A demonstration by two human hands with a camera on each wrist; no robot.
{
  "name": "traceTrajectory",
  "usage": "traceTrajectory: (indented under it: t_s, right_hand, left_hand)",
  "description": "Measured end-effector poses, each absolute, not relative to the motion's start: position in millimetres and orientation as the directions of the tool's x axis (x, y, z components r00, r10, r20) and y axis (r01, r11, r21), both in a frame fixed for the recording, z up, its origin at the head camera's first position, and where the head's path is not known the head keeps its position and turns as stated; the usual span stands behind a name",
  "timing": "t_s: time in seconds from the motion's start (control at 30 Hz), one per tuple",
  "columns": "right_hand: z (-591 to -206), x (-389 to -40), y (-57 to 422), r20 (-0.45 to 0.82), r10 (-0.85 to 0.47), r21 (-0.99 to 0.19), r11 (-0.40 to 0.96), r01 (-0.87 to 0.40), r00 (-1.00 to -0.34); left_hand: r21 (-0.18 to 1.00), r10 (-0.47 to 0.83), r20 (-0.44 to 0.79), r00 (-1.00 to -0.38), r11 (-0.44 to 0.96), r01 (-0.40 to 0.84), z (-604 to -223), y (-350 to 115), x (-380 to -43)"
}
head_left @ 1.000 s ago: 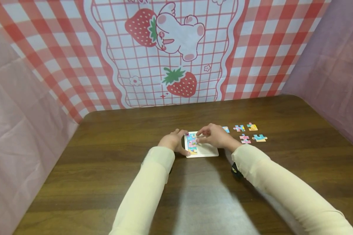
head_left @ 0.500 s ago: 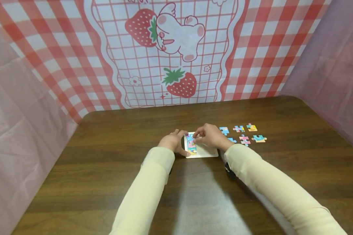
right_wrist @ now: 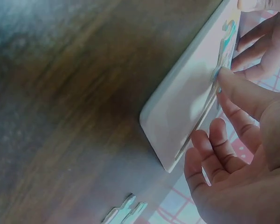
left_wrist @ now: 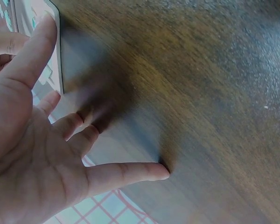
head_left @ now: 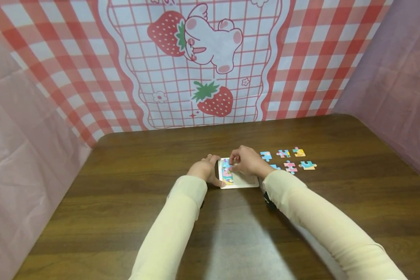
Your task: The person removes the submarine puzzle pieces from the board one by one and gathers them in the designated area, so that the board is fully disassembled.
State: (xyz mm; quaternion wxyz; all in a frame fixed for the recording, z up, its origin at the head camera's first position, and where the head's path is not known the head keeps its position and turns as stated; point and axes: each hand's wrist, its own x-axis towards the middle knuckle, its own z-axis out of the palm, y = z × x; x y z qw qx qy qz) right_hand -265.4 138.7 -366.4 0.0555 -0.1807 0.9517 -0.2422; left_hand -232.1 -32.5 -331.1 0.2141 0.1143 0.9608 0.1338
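Note:
A white puzzle tray [head_left: 245,179] lies on the table with joined pink, blue and yellow pieces [head_left: 227,177] along its left side. My left hand [head_left: 203,169] lies at its left edge, fingers spread, thumb on the near corner and index finger by the far one. In the left wrist view the thumb [left_wrist: 39,46] rests on the rim. Over the tray's far left part, my right hand [head_left: 248,161] pinches a blue puzzle piece [head_left: 226,163] between thumb and index finger. Its other fingers curl loosely in the right wrist view, and the fingertips partly hide the piece.
Several loose puzzle pieces lie right of the tray, among them a blue one [head_left: 266,156], a pink one [head_left: 290,167] and a teal one [head_left: 307,165]. The brown wooden table [head_left: 126,202] ends at a red checked cloth [head_left: 301,77].
My right hand has shifted slightly left over the tray, uncovering loose blue pieces at its right. The blue piece at its fingertips shows more plainly. My left hand has stayed in place.

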Motion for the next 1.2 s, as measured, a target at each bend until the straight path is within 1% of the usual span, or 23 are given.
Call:
traceTrajectory:
  t_s: [0.2, 0.37, 0.57, 0.93, 1.2]
  right_hand:
    - [-365, -266, 140, 0.004, -0.366, -0.439, 0.835, -0.331, -0.931]
    - [-364, -265, 141, -0.019, -0.37, -0.417, 0.847, -0.329, -0.929]
    - [-364, -265, 143, -0.034, -0.359, -0.461, 0.834, -0.304, -0.933]
    - [-364, -266, 149, -0.034, -0.36, -0.517, 0.805, -0.292, -0.932]
    - [-357, -267, 159, -0.034, -0.415, -0.568, 0.756, -0.324, -0.909]
  left_hand:
    - [0.305, 0.258, -0.391, -0.884, 0.942, 0.14, -343, -32, -242]
    - [0.29, 0.263, -0.398, -0.879, 0.945, 0.152, -345, -32, -244]
    - [0.31, 0.276, -0.375, -0.885, 0.937, 0.161, -332, -32, -233]
    - [0.278, 0.277, -0.368, -0.888, 0.944, 0.179, -332, -32, -230]
    - [0.291, 0.257, -0.369, -0.893, 0.945, 0.152, -331, -32, -229]
